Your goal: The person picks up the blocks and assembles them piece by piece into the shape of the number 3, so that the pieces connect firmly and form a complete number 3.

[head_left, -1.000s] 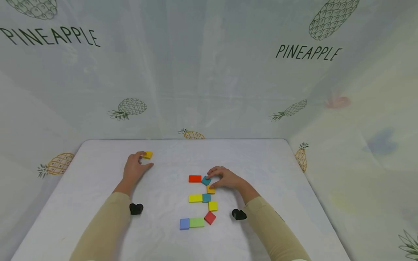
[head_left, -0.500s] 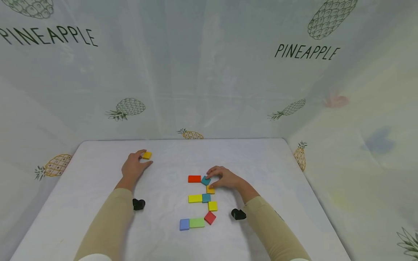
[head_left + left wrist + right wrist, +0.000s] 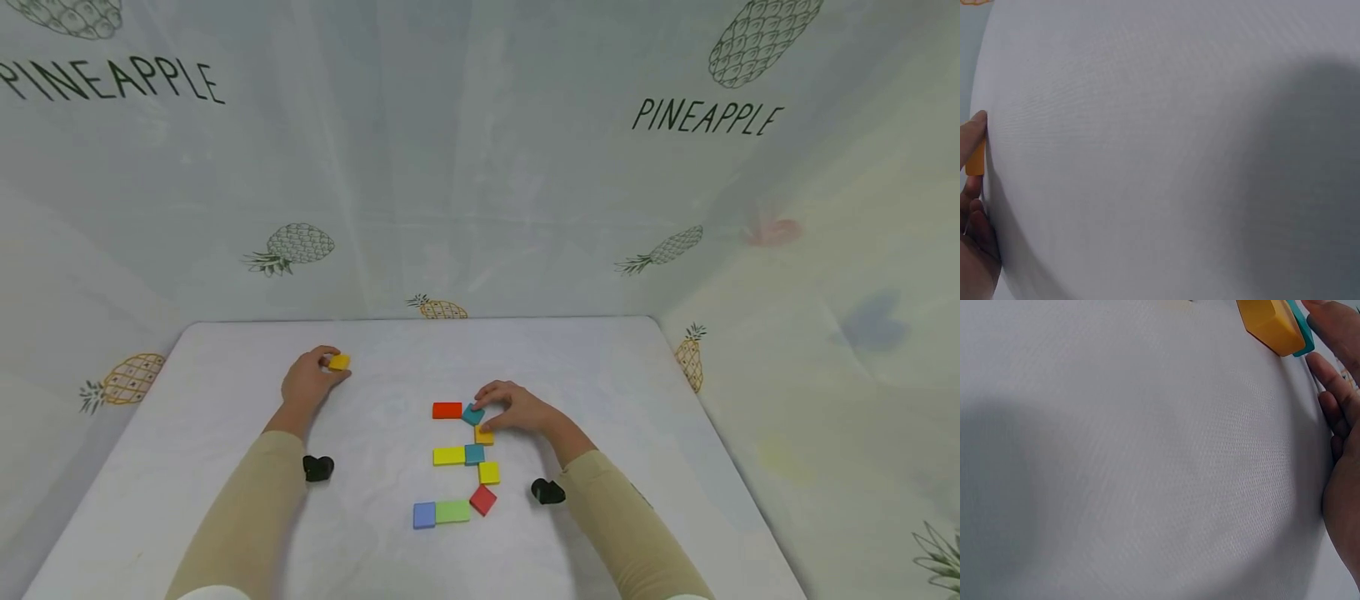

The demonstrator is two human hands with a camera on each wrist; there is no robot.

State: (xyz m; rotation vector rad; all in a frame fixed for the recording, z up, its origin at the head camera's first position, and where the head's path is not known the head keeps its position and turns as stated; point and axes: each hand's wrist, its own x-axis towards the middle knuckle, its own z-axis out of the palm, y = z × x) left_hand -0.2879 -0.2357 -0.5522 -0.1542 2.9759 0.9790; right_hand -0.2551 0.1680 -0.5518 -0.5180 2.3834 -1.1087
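At the table's far left, my left hand (image 3: pixel 306 382) pinches a small yellow-orange block (image 3: pixel 339 362) between thumb and fingers. The left wrist view shows the same block (image 3: pixel 975 157) at its left edge. My right hand (image 3: pixel 521 411) rests by the top of a block arrangement. Its fingertips touch a tilted teal block (image 3: pixel 472 415), and the thumb is at an orange block (image 3: pixel 483 436) just below. A red block (image 3: pixel 447 410) lies left of the teal one. In the right wrist view the orange block (image 3: pixel 1270 325) partly hides the teal one (image 3: pixel 1303 331).
Below lie a long yellow block (image 3: pixel 449 456), a second teal block (image 3: pixel 474 454), a yellow square (image 3: pixel 489 473), a tilted red square (image 3: pixel 483 500), a green block (image 3: pixel 452 512) and a blue block (image 3: pixel 423 515). A pineapple-print cloth (image 3: pixel 480 183) hangs behind the white table (image 3: pixel 600 358).
My left thumb and fingers have closed on the yellow-orange block, which has shifted slightly toward me. The right hand and the arranged blocks have stayed in place.
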